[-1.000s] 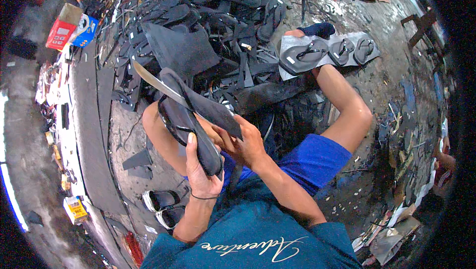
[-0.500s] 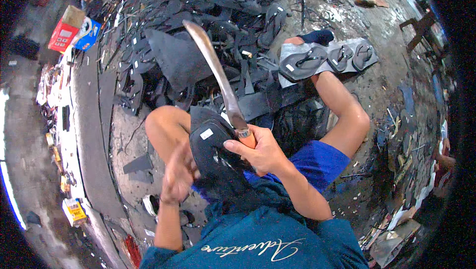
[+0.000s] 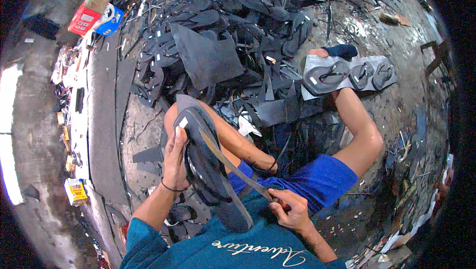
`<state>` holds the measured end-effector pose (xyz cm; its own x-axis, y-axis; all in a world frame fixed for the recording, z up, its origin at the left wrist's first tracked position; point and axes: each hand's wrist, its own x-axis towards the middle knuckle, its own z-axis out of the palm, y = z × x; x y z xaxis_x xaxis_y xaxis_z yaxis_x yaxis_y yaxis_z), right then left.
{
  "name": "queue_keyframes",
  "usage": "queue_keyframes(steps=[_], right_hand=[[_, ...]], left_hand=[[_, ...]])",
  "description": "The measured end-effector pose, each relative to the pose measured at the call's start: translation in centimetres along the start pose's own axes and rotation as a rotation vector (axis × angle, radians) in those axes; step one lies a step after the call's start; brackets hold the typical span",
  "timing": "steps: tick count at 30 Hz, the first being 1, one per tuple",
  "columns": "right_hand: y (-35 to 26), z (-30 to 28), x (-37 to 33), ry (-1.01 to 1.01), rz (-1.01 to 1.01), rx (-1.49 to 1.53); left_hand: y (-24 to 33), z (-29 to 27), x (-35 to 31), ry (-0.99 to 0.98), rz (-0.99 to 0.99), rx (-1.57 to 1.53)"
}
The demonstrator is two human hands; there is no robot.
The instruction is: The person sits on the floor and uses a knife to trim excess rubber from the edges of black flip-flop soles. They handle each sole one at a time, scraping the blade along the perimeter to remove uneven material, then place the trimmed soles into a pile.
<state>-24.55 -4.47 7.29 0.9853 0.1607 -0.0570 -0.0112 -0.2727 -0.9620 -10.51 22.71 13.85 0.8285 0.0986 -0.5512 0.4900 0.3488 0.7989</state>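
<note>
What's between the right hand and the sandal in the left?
The knife's blade; the head view shows it slanting from the right hand to the sandal.

The person wears a dark teal, short-sleeved fabric T-shirt [image 3: 223,250] with flowing cream script lettering [image 3: 263,254] printed across the chest, and bright royal-blue fabric shorts [image 3: 325,177] ending above the knees. A thin, dark cord bracelet [image 3: 171,188] circles the left wrist; the left hand [image 3: 174,164] and right hand [image 3: 293,211] are ungloved.
</note>
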Motion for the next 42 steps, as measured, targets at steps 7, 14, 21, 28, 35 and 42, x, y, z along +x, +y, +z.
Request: queue_keyframes(steps=[7,14,21,28,35,42], right_hand=[[-1.9,-0.2,2.7,0.146,-0.079,-0.139],[-4.3,-1.0,7.6,0.173,-0.127,-0.116],[-6.0,-1.3,13.5,0.085,-0.141,-0.084],[-7.6,-0.9,16.6,0.064,-0.092,0.034],[-2.9,1.1,21.1,0.340,-0.083,0.014],[-0.2,-4.6,5.7,0.211,-0.115,-0.011]], left_hand=[[-1.2,0.2,-0.5,-0.054,0.173,0.164],[-1.4,0.3,-0.3,-0.171,0.180,0.164],[-0.5,2.4,-0.8,-0.230,0.264,0.197],[1.3,2.8,0.9,-0.245,0.293,0.259],[1.9,3.9,0.1,-0.645,0.380,0.625],[6.3,0.8,0.0,-0.584,0.163,0.695]])
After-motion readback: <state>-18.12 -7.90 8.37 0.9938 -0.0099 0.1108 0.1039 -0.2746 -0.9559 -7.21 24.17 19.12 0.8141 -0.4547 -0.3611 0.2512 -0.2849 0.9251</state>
